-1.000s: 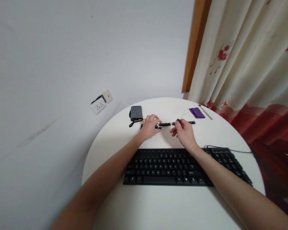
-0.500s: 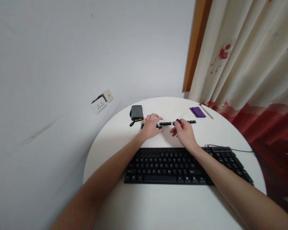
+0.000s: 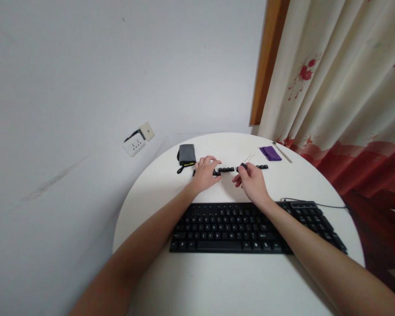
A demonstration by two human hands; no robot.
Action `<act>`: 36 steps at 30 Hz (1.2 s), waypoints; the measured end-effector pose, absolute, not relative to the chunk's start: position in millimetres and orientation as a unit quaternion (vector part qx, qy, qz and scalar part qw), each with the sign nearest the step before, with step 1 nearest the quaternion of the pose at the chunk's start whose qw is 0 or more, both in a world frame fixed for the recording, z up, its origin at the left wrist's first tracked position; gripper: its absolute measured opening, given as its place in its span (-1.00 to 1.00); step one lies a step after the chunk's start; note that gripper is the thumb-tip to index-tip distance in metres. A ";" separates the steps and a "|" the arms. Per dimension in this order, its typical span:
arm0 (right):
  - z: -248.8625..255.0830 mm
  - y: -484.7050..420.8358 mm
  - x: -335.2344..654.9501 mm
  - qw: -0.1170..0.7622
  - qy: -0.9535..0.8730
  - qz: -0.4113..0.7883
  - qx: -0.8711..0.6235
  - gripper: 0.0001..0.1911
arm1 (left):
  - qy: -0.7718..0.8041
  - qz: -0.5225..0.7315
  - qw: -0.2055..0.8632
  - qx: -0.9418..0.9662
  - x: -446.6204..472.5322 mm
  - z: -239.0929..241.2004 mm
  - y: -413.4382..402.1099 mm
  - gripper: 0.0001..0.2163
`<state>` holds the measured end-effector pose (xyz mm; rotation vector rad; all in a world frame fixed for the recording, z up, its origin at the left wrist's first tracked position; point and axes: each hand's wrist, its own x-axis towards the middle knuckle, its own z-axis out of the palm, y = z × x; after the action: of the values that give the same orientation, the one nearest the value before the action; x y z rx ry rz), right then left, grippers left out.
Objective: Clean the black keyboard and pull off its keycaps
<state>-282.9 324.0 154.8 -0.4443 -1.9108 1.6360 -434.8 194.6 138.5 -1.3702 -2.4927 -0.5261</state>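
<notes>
My left hand (image 3: 204,174) rests at the far part of the table with its fingers apart, over and beside a row of loose black keycaps (image 3: 216,174). Thumb and index finger make an open curve, and the palm hides some of the caps. Between the thumb and fingers of my right hand (image 3: 253,181) is the black handle of what looks like a keycap puller (image 3: 244,166), its thin wires pointing away. Another short row of keycaps (image 3: 226,169) lies between the hands. Closer to me, the black keyboard (image 3: 217,227) lies under both forearms.
On the white round table (image 3: 191,281) are a grey pouch (image 3: 187,153) at the back left, a purple cloth (image 3: 271,153) and a thin brush-like stick (image 3: 283,152) at the back right. A cable (image 3: 329,206) runs off the right edge. Wall and curtain (image 3: 316,101) stand behind.
The whole view has shifted very slightly. Both hands keep nearly the same place and grip.
</notes>
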 end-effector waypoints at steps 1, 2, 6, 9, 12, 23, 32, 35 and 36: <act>155.4 323.7 -282.5 0.291 -0.716 0.612 -0.167 -0.77 | -0.854 -0.182 0.127 -0.471 -434.9 138.4 194.1 -0.53; 155.9 323.4 -282.2 0.292 -0.717 0.611 -0.168 -0.77 | -0.853 -0.183 0.128 -0.472 -435.2 138.4 193.7 -0.53; 156.3 322.7 -282.4 0.290 -0.719 0.609 -0.167 -0.77 | -0.858 -0.180 0.126 -0.464 -437.3 138.1 194.0 -0.54; 155.8 322.6 -283.0 0.290 -0.721 0.608 -0.164 -0.77 | -0.860 -0.180 0.127 -0.459 -438.0 138.4 195.1 -0.54; 156.1 322.1 -282.5 0.290 -0.723 0.607 -0.161 -0.76 | -0.860 -0.182 0.127 -0.459 -437.5 139.0 195.4 -0.54; 152.2 322.6 -283.5 0.284 -0.730 0.603 -0.152 -0.74 | -0.860 -0.181 0.132 -0.459 -438.2 137.9 194.2 -0.54; 156.9 320.7 -281.5 0.261 -0.746 0.598 -0.134 -0.75 | -0.858 -0.206 0.124 -0.453 -434.3 143.2 193.9 -0.61; 160.9 323.6 -280.0 0.264 -0.781 0.553 -0.122 -0.75 | -0.857 -0.269 0.145 -0.415 -439.7 152.3 193.7 -0.71; 163.4 325.3 -278.7 0.267 -0.794 0.533 -0.117 -0.75 | -0.855 -0.292 0.149 -0.402 -442.8 156.8 193.4 -0.73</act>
<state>-278.7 325.3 163.4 -0.3163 -2.1441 1.4373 -442.8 193.4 156.8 -1.1564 -2.4568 -0.8399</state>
